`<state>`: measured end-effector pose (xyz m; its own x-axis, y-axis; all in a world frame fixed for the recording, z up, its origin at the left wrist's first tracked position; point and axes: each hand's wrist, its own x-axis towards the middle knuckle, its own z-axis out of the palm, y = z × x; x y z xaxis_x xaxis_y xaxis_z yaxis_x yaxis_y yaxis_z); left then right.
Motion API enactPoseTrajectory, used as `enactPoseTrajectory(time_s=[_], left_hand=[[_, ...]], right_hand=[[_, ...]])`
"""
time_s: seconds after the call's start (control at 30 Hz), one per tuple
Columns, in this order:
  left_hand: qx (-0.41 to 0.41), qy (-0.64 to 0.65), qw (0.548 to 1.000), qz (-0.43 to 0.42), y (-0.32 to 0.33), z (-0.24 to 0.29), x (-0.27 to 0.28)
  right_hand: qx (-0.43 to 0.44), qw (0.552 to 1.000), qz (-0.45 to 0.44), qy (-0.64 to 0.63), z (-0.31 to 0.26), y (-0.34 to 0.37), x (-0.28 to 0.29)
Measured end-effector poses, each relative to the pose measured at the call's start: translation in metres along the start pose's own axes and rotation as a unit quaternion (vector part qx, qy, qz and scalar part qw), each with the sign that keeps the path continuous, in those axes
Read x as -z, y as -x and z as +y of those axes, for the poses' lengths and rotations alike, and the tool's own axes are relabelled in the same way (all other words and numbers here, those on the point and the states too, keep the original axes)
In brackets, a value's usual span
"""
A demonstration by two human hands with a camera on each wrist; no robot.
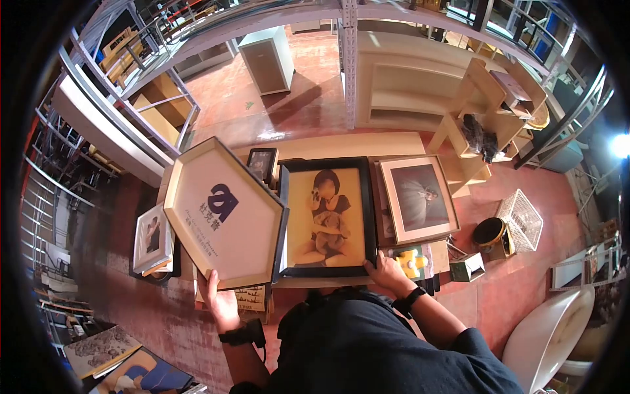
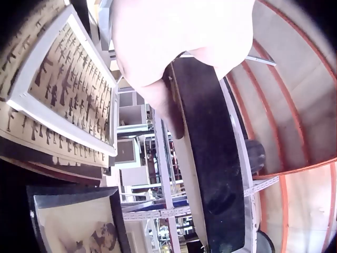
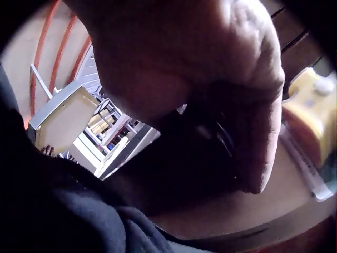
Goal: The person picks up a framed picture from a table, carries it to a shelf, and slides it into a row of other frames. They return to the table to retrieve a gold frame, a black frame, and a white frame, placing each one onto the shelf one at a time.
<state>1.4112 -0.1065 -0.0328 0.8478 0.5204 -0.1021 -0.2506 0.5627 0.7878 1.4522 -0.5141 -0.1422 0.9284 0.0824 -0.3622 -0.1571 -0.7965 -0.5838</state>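
In the head view my left hand (image 1: pixel 220 303) grips the near edge of a pale, angular, tray-like panel (image 1: pixel 226 217) with a dark logo and lettering, which is tilted. In the left wrist view the fingers of that hand (image 2: pixel 174 37) hold the panel's dark side (image 2: pixel 210 158). Right of the panel lies a black-framed picture (image 1: pixel 328 220) of a seated figure. My right hand (image 1: pixel 392 276) holds that frame's near right corner, the thumb on the frame. In the right wrist view the right hand (image 3: pixel 195 68) is bent over a dark edge.
A framed picture (image 1: pixel 421 200) lies to the right above a yellow puzzle-shaped piece (image 1: pixel 411 262). A small dark frame (image 1: pixel 262 164) stands behind, and a white frame (image 1: pixel 152 240) is at the left. On the floor to the right are a white basket (image 1: pixel 523 220) and shelving (image 1: pixel 459 154).
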Motion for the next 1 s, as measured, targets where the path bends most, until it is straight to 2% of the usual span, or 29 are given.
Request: enactPoseTrajectory(time_s=[0.07, 0.13, 0.2, 0.33, 0.4, 0.47, 0.53, 0.57, 0.67, 0.73, 0.77, 0.8, 0.87, 0.9, 1.0], left_hand=[[-0.021, -0.066, 0.997, -0.027, -0.003, -0.004, -0.009], [-0.001, -0.059, 0.998, -0.038, -0.011, -0.009, -0.01], [0.022, -0.069, 0.996, -0.05, -0.016, -0.014, -0.014], [0.059, -0.105, 0.99, -0.074, -0.022, -0.025, -0.016], [0.078, -0.108, 0.987, -0.087, -0.021, -0.032, -0.018], [0.157, -0.125, 0.977, -0.069, -0.025, -0.046, -0.003], [0.123, -0.104, 0.978, -0.134, -0.021, -0.057, -0.011], [0.134, -0.103, 0.975, -0.147, -0.017, -0.061, -0.015], [0.168, -0.092, 0.957, -0.218, -0.018, -0.079, -0.01], [0.15, -0.162, 0.939, -0.263, -0.026, -0.097, 0.006], [0.181, -0.169, 0.932, -0.263, -0.026, -0.097, 0.003], [0.178, -0.168, 0.934, -0.262, -0.024, -0.096, -0.003], [0.2, -0.2, 0.93, -0.236, -0.019, -0.094, -0.012], [0.178, -0.202, 0.924, -0.272, -0.027, -0.101, -0.005], [0.21, -0.213, 0.925, -0.233, -0.032, -0.112, 0.002]], right_hand=[[0.014, 1.0, 0.008, -0.002, 0.007, -0.006, -0.007], [0.029, 0.999, 0.018, -0.004, 0.013, -0.006, -0.01], [-0.037, 0.998, -0.057, -0.013, -0.003, -0.003, 0.004], [-0.006, 1.0, -0.014, -0.009, -0.004, 0.017, 0.002], [-0.01, 0.996, 0.011, -0.088, -0.009, 0.028, 0.006], [-0.02, 0.995, 0.022, -0.099, -0.013, 0.034, 0.013], [-0.029, 0.979, 0.019, -0.202, -0.035, 0.046, 0.034], [-0.029, 0.968, 0.009, -0.25, -0.044, 0.051, 0.043], [-0.029, 0.957, 0.026, -0.288, -0.054, 0.056, 0.054], [-0.046, 0.943, 0.0, -0.331, -0.037, 0.05, 0.048], [-0.063, 0.925, -0.027, -0.373, -0.028, 0.045, 0.043], [-0.06, 0.926, -0.028, -0.371, -0.026, 0.042, 0.036], [-0.107, 0.833, 0.024, -0.542, -0.024, 0.034, 0.024], [-0.074, 0.841, -0.041, -0.535, -0.021, 0.028, 0.025], [-0.048, 0.842, -0.062, -0.534, -0.025, 0.024, 0.026]])
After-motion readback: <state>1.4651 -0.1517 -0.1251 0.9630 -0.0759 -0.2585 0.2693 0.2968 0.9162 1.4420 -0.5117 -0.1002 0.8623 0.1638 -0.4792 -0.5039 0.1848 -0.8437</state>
